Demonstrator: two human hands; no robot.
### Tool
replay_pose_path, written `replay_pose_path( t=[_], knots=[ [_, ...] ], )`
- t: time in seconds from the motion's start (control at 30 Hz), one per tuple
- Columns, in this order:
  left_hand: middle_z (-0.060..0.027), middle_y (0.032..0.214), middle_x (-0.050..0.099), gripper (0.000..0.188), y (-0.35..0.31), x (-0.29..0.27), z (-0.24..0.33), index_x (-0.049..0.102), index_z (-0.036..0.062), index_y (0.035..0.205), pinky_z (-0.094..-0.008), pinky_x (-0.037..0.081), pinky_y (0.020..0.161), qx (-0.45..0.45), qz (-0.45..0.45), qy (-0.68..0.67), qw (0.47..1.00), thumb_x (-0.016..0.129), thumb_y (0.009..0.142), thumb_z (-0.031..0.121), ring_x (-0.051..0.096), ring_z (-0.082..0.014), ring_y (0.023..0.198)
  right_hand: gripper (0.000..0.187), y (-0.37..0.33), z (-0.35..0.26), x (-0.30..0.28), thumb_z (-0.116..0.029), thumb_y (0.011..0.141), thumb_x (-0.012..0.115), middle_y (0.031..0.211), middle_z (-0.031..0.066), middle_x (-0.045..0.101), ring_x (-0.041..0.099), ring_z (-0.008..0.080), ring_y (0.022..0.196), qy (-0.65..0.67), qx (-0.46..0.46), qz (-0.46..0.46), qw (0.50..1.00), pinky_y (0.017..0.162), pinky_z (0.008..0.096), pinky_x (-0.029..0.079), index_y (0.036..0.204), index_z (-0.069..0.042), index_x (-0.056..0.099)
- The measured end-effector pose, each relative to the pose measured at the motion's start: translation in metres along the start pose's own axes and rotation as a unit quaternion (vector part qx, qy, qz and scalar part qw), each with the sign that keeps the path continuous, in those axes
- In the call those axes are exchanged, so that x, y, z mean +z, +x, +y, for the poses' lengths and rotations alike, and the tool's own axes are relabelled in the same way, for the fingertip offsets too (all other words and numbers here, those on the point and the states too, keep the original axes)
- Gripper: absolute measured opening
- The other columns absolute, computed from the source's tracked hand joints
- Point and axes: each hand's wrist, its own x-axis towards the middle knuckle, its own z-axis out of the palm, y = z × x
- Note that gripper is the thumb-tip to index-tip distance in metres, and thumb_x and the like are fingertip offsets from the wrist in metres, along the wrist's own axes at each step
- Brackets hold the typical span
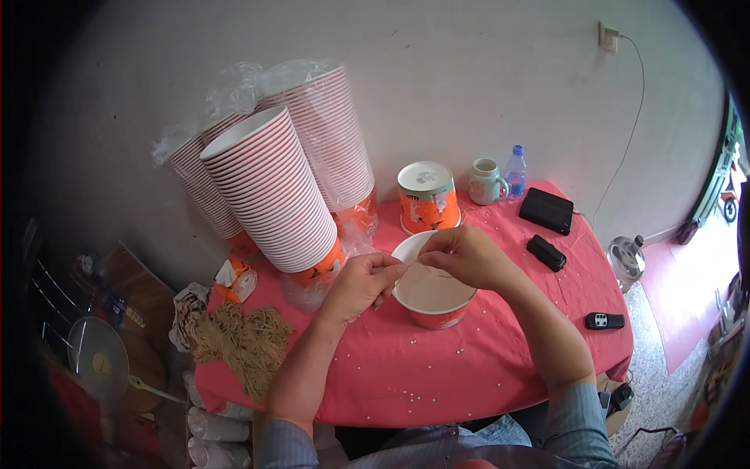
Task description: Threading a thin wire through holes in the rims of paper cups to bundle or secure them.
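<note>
Over the near side of an orange-and-white paper tub (pixel 436 319), my two hands are close together. My left hand (pixel 361 285) is closed in a pinch at the tub's left rim. Just right of it, my right hand (pixel 467 256) also pinches, above the tub's opening. Whatever lies between the fingertips is too small and thin to make out. A fine line shows under the right fingers. The tub stands upright, and its pale inside is partly covered by my right hand. Small white bits (pixel 406 395) are scattered over the pink tablecloth (pixel 344 391).
Tall stacks of paper tubs (pixel 269 195), some in clear plastic, stand at the left. A tangle of tan strings (pixel 246 344) lies nearer. Behind are an upturned tub (pixel 428 205), a mug (pixel 486 184) and a bottle (pixel 516 168). A black wallet (pixel 547 209) and remote (pixel 604 320) lie right.
</note>
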Motion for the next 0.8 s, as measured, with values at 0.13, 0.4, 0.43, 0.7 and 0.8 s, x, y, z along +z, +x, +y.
replay_pose_path(
  t=[0.13, 0.4, 0.43, 0.7, 0.8],
  knots=[
    [0.0027, 0.072, 0.063, 0.022, 0.001, -0.004, -0.004, 0.076, 0.0009, 0.112, -0.0223, 0.041, 0.050, 0.017, -0.015, 0.024, 0.999, 0.075, 0.106, 0.022, 0.053, -0.0053, 0.055, 0.018, 0.003, 0.003, 0.006, -0.020, 0.097, 0.076, 0.088, 0.0119, 0.080, 0.077, 0.0219, 0.080, 0.031, 0.013, 0.051, 0.998, 0.077, 0.0381, 0.060, 0.102, -0.004, 0.083],
    [0.0025, 0.072, 0.064, 0.021, 0.006, -0.010, -0.007, 0.074, 0.0015, 0.109, -0.0234, 0.040, 0.048, 0.031, 0.017, -0.011, 0.999, 0.074, 0.107, 0.022, 0.054, -0.0052, 0.056, 0.011, 0.002, 0.003, 0.012, -0.016, 0.097, 0.077, 0.089, 0.0091, 0.080, 0.077, 0.0225, 0.081, -0.085, -0.052, 0.139, 0.985, 0.076, 0.0381, 0.060, 0.100, -0.006, 0.081],
    [0.0024, 0.072, 0.064, 0.021, 0.006, -0.010, -0.007, 0.074, 0.0017, 0.109, -0.0232, 0.040, 0.048, 0.044, 0.024, -0.027, 0.998, 0.073, 0.108, 0.022, 0.053, -0.0048, 0.056, 0.009, 0.001, 0.003, 0.014, -0.016, 0.095, 0.077, 0.090, 0.0087, 0.080, 0.078, 0.0266, 0.083, -0.170, -0.092, 0.153, 0.969, 0.076, 0.0407, 0.061, 0.099, -0.008, 0.081],
    [0.0021, 0.075, 0.066, 0.020, -0.003, 0.001, 0.001, 0.074, 0.0020, 0.109, -0.0217, 0.038, 0.049, 0.079, 0.021, -0.006, 0.997, 0.071, 0.109, 0.022, 0.052, -0.0030, 0.057, 0.008, -0.009, -0.004, 0.031, -0.018, 0.095, 0.075, 0.094, 0.0056, 0.078, 0.077, 0.0300, 0.086, -0.268, -0.202, 0.007, 0.942, 0.077, 0.0451, 0.061, 0.097, -0.012, 0.081],
    [0.0024, 0.075, 0.066, 0.020, -0.007, 0.005, 0.003, 0.074, 0.0021, 0.110, -0.0212, 0.039, 0.050, 0.083, 0.015, 0.005, 0.996, 0.071, 0.110, 0.022, 0.053, -0.0026, 0.059, 0.010, -0.008, -0.007, 0.023, -0.020, 0.095, 0.076, 0.093, 0.0052, 0.078, 0.076, 0.0300, 0.086, -0.221, -0.192, 0.044, 0.955, 0.075, 0.0444, 0.061, 0.098, -0.011, 0.080]
  ],
)
